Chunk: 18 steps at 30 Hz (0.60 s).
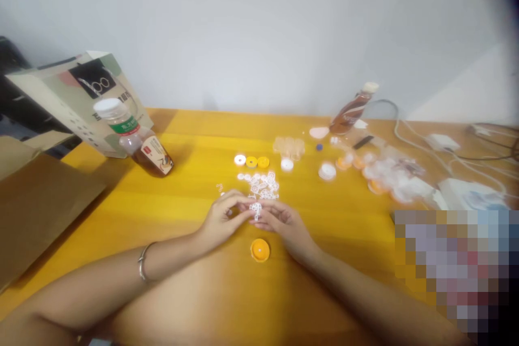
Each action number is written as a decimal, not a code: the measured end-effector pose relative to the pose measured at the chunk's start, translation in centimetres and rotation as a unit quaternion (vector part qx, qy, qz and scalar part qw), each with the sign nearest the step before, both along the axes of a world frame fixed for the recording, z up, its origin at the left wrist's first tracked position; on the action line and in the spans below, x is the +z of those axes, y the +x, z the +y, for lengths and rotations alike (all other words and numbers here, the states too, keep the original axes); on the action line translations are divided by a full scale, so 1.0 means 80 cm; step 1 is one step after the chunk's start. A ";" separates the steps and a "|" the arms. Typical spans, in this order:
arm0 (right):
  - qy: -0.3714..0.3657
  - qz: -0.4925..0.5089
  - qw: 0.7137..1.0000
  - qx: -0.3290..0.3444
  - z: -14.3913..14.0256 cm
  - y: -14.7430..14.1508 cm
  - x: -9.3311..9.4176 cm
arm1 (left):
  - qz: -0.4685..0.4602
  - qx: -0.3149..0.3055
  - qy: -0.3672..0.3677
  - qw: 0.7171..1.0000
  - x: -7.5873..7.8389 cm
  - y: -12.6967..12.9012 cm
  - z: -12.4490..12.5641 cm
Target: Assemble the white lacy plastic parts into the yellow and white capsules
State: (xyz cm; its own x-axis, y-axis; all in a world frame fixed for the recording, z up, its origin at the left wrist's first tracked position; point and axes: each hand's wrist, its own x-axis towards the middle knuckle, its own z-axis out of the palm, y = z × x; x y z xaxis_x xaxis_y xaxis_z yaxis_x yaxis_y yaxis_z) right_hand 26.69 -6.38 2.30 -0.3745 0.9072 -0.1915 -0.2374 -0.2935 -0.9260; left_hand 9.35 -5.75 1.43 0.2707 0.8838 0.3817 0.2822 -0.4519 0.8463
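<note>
Hands: two, left hand [221, 218] and right hand [281, 221], fingertips meeting over one small white lacy piece [255, 208].

Bracelet [142, 262]: one, on the left wrist.

Bottles: two. One dark-liquid bottle [135, 138] with white cap at left; one brown bottle [351, 110] tilted at the far side.

Round caps in a row: three, one white cap [240, 160] and two yellow caps [252, 162] [263, 162].

Orange cap [260, 250] near the hands: one.

Paper bag [77, 97]: one.

White lacy bits [261, 184] in the pile on the table [170, 205]: too small and blurred to count.
</note>
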 end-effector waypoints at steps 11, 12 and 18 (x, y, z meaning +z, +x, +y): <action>0.009 -0.003 1.000 0.013 -0.001 0.000 -0.003 | 0.002 -0.010 0.021 1.000 0.002 0.000 -0.003; 0.011 -0.003 1.000 0.015 -0.001 0.001 -0.003 | 0.003 -0.007 0.019 1.000 0.002 0.000 -0.003; 0.020 0.002 1.000 0.019 -0.001 0.001 -0.005 | 0.005 -0.002 0.018 1.000 0.004 0.001 -0.002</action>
State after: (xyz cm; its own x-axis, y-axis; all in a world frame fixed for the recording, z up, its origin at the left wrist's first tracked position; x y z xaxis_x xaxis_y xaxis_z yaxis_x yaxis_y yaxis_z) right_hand 26.79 -6.45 1.89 -0.4089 0.8995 -0.1538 -0.2299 -0.2646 -0.9365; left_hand 9.41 -5.95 1.71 0.2781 0.8685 0.4103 0.2895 -0.4831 0.8263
